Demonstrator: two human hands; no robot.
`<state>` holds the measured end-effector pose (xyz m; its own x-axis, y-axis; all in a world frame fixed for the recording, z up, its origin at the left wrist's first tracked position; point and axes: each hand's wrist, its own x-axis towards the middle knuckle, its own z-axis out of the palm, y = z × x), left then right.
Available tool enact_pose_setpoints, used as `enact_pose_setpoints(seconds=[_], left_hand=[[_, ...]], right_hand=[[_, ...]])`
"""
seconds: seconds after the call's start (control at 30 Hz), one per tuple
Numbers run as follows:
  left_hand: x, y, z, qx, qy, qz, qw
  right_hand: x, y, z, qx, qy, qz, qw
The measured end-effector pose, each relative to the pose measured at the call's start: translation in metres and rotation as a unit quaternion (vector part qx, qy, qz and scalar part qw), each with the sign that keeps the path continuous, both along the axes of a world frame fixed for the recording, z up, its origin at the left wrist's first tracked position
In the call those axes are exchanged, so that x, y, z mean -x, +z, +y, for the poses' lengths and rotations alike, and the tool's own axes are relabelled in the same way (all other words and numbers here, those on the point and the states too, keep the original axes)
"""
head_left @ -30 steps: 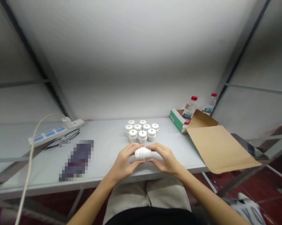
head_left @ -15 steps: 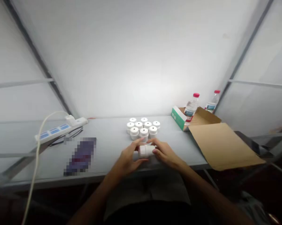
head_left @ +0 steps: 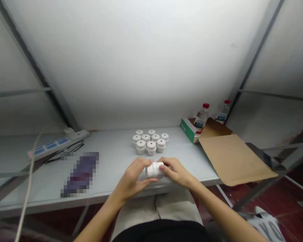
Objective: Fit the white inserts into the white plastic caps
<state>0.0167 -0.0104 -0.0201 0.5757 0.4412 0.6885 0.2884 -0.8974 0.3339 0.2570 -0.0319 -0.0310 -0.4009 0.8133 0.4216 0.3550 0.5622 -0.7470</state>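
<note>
Just above the table's front edge, a white plastic fitting lies on its side between my two hands. It is round, with a raised collar and a ribbed end to the left. My left hand grips that ribbed end, fingers over the top and thumb below. My right hand pinches the smoother right end; some of its fingers are hidden behind the fitting. Beyond my hands, several similar white fittings stand upright in a close group, each with a small dark hole in its top.
On the left lie a white power strip, black cables and a pixelated dark item. At right, an open cardboard box holds a water bottle; another bottle stands behind. A white cord hangs at left.
The view has shifted slightly and the picture is darker and sharper. Both hands still hold the fitting, which now shows more of its ribbed end. The standing group keeps its arrangement.
</note>
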Motion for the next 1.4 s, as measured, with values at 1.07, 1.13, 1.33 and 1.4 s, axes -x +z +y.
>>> enact_pose_setpoints(seconds=[1.07, 1.13, 1.33, 1.4], left_hand=[[0.034, 0.055, 0.185, 0.171, 0.477, 0.156, 0.848], [0.027, 0.06, 0.196, 0.176, 0.453, 0.152, 0.861], [-0.01, 0.085, 0.212, 0.195, 0.32, 0.131, 0.918], [-0.025, 0.095, 0.21, 0.183, 0.28, 0.1, 0.937]], right_hand=[[0.004, -0.009, 0.014, 0.008, -0.093, 0.066, 0.994], [0.003, -0.01, 0.014, 0.013, -0.087, 0.072, 0.994], [0.002, -0.012, 0.016, 0.024, -0.069, 0.071, 0.995], [0.001, -0.012, 0.016, 0.03, -0.063, 0.074, 0.995]])
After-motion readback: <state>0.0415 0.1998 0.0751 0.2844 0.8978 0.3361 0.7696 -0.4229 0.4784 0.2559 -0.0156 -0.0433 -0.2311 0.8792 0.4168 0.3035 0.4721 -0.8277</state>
